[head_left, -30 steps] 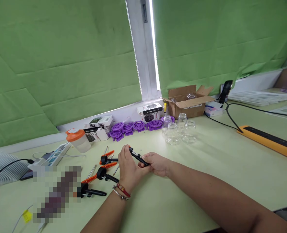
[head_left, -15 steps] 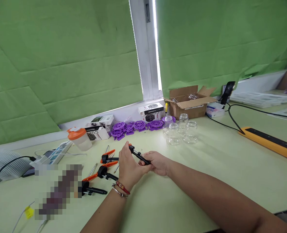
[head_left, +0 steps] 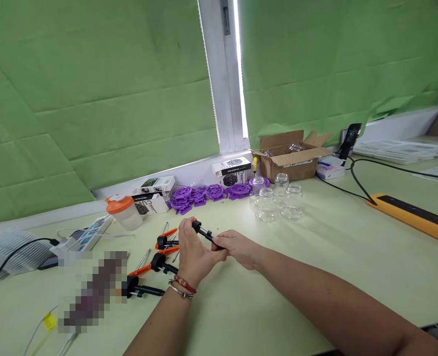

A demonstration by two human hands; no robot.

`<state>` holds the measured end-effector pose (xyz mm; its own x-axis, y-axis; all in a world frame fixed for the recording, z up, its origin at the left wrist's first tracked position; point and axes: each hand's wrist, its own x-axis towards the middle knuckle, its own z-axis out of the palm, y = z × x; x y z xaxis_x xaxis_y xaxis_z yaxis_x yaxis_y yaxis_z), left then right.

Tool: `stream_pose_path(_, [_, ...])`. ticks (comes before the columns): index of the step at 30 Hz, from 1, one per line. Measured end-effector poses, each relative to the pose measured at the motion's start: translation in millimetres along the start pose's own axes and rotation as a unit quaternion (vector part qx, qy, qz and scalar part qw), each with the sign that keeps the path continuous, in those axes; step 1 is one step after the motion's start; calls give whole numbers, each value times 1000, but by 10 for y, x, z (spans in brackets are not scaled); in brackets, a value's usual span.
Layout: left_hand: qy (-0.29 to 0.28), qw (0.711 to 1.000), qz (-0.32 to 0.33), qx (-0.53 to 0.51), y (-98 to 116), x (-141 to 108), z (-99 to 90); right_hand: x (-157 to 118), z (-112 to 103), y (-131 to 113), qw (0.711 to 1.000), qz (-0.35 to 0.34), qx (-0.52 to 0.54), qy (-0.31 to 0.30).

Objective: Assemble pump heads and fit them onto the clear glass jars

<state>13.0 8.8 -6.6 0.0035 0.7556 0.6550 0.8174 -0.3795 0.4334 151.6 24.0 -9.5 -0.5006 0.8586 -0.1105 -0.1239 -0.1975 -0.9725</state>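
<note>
Both my hands hold one black rod-like tool (head_left: 206, 233) above the middle of the table. My left hand (head_left: 196, 252), with bracelets at the wrist, grips its upper left end, where a bit of orange shows. The fingers of my right hand (head_left: 237, 247) are closed round the lower right end. Left of my left hand lie similar black tools, one (head_left: 145, 289) nearest me and another (head_left: 163, 263) behind it, among orange-handled parts (head_left: 140, 270) and metal rods (head_left: 144, 258).
Glass jars (head_left: 266, 205) stand behind my right hand. Purple plastic parts (head_left: 214, 192), printed boxes (head_left: 231, 173) and an open cardboard box (head_left: 296, 168) line the wall. An orange-lidded cup (head_left: 125, 212) stands left, a yellow power strip (head_left: 415, 217) right.
The held black tool and my left hand have shifted slightly left. My right fingers sit a little differently on the tool's lower end. The view has moved slightly.
</note>
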Motion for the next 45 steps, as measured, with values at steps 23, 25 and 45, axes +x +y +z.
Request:
stream_pose_path(23, [-29, 1000, 4, 8, -56, 4, 11, 14, -9, 71, 999, -1, -50, 8])
stream_pose_path(25, [-21, 1000, -4, 8, -34, -3, 11, 19, -7, 67, 999, -9, -43, 5])
stream_pose_path(45, [5, 997, 60, 57, -40, -31, 102, 68, -45, 144, 974, -52, -217, 39])
